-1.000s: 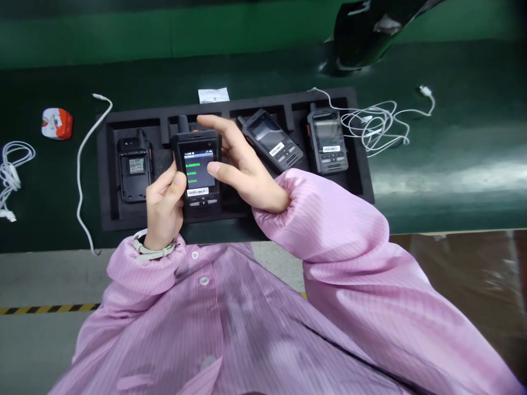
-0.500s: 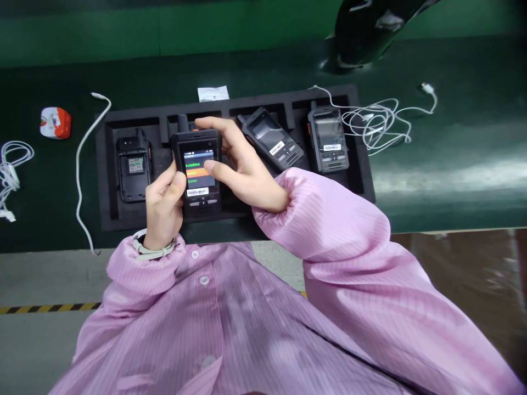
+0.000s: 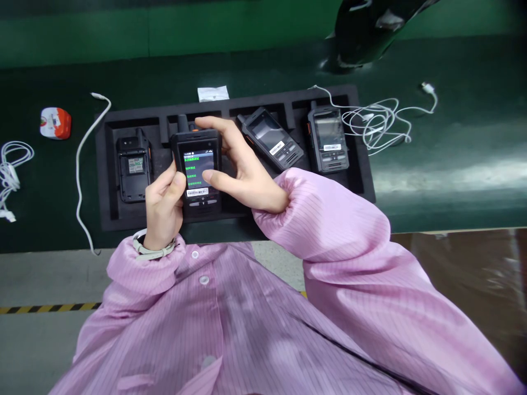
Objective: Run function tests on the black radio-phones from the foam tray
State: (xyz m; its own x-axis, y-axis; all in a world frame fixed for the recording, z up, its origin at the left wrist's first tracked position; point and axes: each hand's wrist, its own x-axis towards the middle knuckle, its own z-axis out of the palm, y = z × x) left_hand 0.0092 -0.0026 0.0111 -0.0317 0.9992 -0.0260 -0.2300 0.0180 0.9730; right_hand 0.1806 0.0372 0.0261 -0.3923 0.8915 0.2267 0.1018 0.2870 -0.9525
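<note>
My left hand grips the lower left edge of the handset, which sits between both hands above the foam tray; my right hand wraps its top and right side, thumb on the lit screen. I judge it best to brace firmly with the left and tap lightly, one menu line at a time

One head-worn camera, forward and steeply down (own chest at bottom), close above handset and foam tray.
</note>
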